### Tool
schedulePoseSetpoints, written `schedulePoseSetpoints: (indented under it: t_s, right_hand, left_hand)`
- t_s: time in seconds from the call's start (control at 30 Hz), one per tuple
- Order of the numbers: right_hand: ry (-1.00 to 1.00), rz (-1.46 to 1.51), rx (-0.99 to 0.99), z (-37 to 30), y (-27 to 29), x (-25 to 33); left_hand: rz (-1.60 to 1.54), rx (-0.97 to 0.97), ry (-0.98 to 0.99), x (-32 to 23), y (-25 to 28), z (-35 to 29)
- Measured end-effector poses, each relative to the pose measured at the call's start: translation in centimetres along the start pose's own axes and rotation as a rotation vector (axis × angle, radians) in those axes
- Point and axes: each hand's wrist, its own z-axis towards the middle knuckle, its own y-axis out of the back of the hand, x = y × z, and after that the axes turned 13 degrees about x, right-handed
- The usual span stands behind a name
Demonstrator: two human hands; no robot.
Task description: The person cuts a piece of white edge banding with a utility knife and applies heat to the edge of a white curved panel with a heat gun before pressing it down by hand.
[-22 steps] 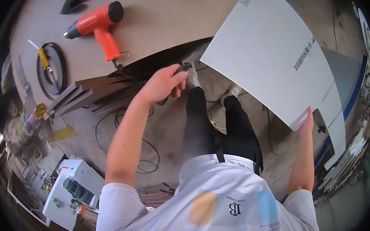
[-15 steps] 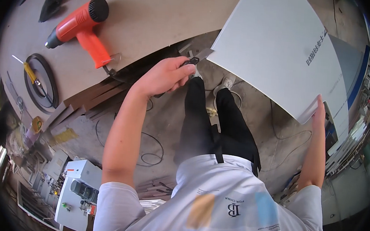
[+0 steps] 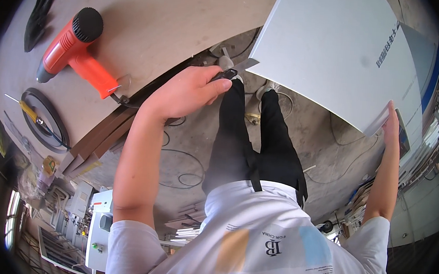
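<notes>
My left hand (image 3: 195, 90) is closed around the dark handle of a utility knife (image 3: 226, 74). Its wide blade points right and overlaps the near left corner of a large white board (image 3: 324, 52); whether it cuts in, I cannot tell. The board has dark print and reaches from the workbench's right end toward my right side. At its near right corner my right hand (image 3: 392, 126) grips the edge, fingers stretched along it and thumb hidden. A pale, narrow flap or edge shows beside those fingers.
On the brown workbench (image 3: 188, 16) lie a red heat gun (image 3: 72, 45), a black glove (image 3: 36, 22), a dark coiled roll (image 3: 37, 122) and a yellow-handled screwdriver (image 3: 28, 111). Cables (image 3: 189, 158) loop across the floor. Stacked sheets (image 3: 425, 148) stand at right; white machinery (image 3: 99, 230) is lower left.
The view has shifted, so the bench items appear farther left and lower. Both hands keep their grips, and the blade stays at the board's corner.
</notes>
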Motion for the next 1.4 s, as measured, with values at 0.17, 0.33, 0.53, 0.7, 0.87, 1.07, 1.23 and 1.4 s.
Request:
schedulePoseSetpoints:
  t_s: [0.17,0.33,0.53,0.7,0.87,1.07,1.23,1.4]
  right_hand:
    - [-0.004,-0.042,0.005,-0.7,-0.3,0.5]
    - [0.012,-0.105,-0.012,-1.2,-0.7,0.5]
    - [0.023,-0.1,-0.065,-0.6,-0.2,0.0]
    - [0.028,-0.104,-0.078,-0.2,-0.1,-0.4]
    - [-0.019,-0.117,-0.028,0.2,0.6,-0.6]
    - [-0.006,-0.118,-0.069,-0.1,-0.1,-0.4]
    - [0.008,-0.124,-0.109,0.1,0.1,-0.8]
    - [0.002,-0.121,-0.107,0.3,0.2,-1.1]
  left_hand:
    - [0.004,0.011,0.034,0.0,0.4,0.0]
    - [-0.015,0.046,0.019,0.1,0.5,0.3]
    - [-0.021,0.073,0.06,-0.6,0.5,0.1]
    - [0.023,0.076,0.091,-0.7,0.5,0.2]
    - [-0.03,0.091,0.069,-0.7,0.3,0.4]
    - [-0.03,0.094,0.071,-0.5,0.0,0.6]
    - [-0.025,0.087,0.065,-1.1,-0.5,1.0]
    - [-0.003,0.092,0.028,-1.2,-0.9,1.4]
